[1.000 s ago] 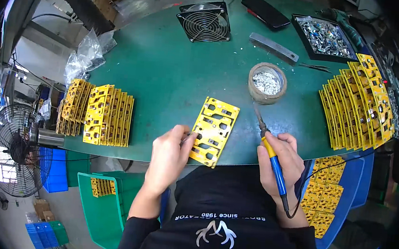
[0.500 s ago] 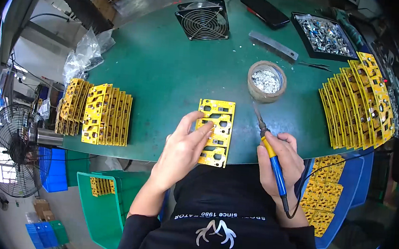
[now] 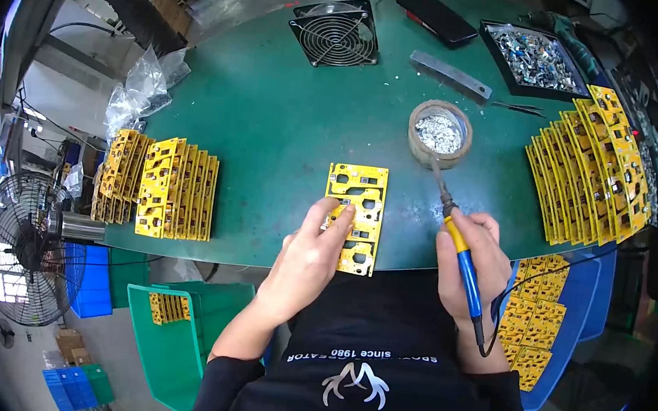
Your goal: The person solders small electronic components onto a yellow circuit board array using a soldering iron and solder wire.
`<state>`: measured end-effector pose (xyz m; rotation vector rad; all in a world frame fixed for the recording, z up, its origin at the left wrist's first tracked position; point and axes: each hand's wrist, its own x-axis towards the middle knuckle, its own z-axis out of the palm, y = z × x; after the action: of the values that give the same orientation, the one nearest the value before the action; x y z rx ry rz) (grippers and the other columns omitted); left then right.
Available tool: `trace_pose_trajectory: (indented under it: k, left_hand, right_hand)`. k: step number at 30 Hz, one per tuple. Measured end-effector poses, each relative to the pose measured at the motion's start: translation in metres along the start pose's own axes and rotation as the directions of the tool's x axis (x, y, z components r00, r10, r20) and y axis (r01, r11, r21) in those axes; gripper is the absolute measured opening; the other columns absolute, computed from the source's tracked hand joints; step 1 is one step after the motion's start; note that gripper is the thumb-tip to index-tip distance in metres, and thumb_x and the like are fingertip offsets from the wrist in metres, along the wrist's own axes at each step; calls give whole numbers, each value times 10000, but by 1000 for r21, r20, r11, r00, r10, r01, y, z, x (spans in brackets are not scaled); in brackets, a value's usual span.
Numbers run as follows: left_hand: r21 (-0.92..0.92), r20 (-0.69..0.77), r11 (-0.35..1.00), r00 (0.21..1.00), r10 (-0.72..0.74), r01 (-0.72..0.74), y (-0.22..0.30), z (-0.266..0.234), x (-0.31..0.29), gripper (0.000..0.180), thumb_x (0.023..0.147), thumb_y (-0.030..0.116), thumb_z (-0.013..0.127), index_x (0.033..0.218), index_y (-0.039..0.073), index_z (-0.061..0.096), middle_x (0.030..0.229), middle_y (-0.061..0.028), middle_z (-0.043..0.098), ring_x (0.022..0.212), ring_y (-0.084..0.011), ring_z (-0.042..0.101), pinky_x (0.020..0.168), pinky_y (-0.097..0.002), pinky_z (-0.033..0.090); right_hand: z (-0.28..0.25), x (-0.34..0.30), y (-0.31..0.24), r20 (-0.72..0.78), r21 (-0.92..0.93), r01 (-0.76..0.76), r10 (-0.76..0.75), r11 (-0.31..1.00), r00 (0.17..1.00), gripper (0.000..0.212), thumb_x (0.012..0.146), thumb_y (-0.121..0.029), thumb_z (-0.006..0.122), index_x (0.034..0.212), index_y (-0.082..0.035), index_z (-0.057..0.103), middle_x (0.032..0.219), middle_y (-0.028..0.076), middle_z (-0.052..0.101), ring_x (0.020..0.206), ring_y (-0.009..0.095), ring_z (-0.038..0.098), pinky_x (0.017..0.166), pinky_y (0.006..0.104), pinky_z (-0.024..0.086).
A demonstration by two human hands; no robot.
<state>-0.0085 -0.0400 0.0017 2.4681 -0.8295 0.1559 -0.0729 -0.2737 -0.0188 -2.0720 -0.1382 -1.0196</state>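
A yellow circuit board panel (image 3: 369, 218) with cutouts and small parts lies on the green table near its front edge. My left hand (image 3: 302, 259) grips its left side, with thumb and fingertips on the board. In my right hand (image 3: 482, 267) is a soldering iron (image 3: 469, 282) with a yellow and blue handle, held like a pen. Its tip reaches the near rim of a round, tape-roll-like ring (image 3: 463, 153); whether it touches is unclear. Silvery bits (image 3: 438, 134) fill the ring's middle. The iron's dark cord loops behind my right hand.
Yellow boards stand in rows at left (image 3: 178, 191) and right (image 3: 586, 177). Behind are a square fan (image 3: 335, 40), a phone (image 3: 437, 19), a grey bar (image 3: 451, 77), tweezers (image 3: 519, 108) and a black parts tray (image 3: 504, 84). Below the edge hang green (image 3: 156, 347) and blue (image 3: 559, 343) bins.
My right hand has shifted slightly right with the soldering iron, whose tip now lies over the ring's near rim. My left fingers have slid a little down the board, which stays in place.
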Motion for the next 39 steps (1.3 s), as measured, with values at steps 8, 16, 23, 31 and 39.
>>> trace_pose_trajectory:
  k: [8,16,23,31,39]
  left_hand:
    - [-7,-105,1000,994,-18,17,9,8,1,213,974,19,716,1183,-24,720,1225,-171,644,793,-340,730,662,-429,594]
    - [-279,-129,960,990,-61,23,9,-9,0,68,1000,27,701,1040,-29,703,995,-145,688,795,-273,696,711,-342,560]
    - [-607,64,776,984,-164,169,7,-12,-10,161,1074,110,645,1052,-34,712,929,-64,697,786,-108,649,659,-260,509]
    - [-777,628,-77,763,-153,624,6,-18,-18,301,1122,233,582,975,-12,675,743,7,577,518,-26,353,504,-225,280]
    - [-725,674,89,731,-112,683,14,-23,-15,268,1108,207,613,1003,-17,719,766,11,625,623,-43,488,542,-224,353]
  right_hand:
    - [2,7,6,-11,-114,-90,89,989,996,299,859,20,792,1151,63,743,896,150,768,793,259,744,897,408,554]
    - [7,-1,-7,69,152,-92,82,984,994,356,845,13,825,1190,53,744,901,143,779,792,265,756,830,390,576]
    - [23,-2,-14,164,343,-95,40,935,986,403,826,6,848,1213,36,735,943,149,790,793,283,760,803,393,581]
    - [33,-3,-23,188,521,-73,-31,850,982,420,787,18,871,1187,2,743,967,144,786,846,283,775,808,380,590]
    - [30,-7,-19,174,532,-43,-60,846,983,398,792,71,857,1158,-8,723,917,132,789,811,278,775,812,400,601]
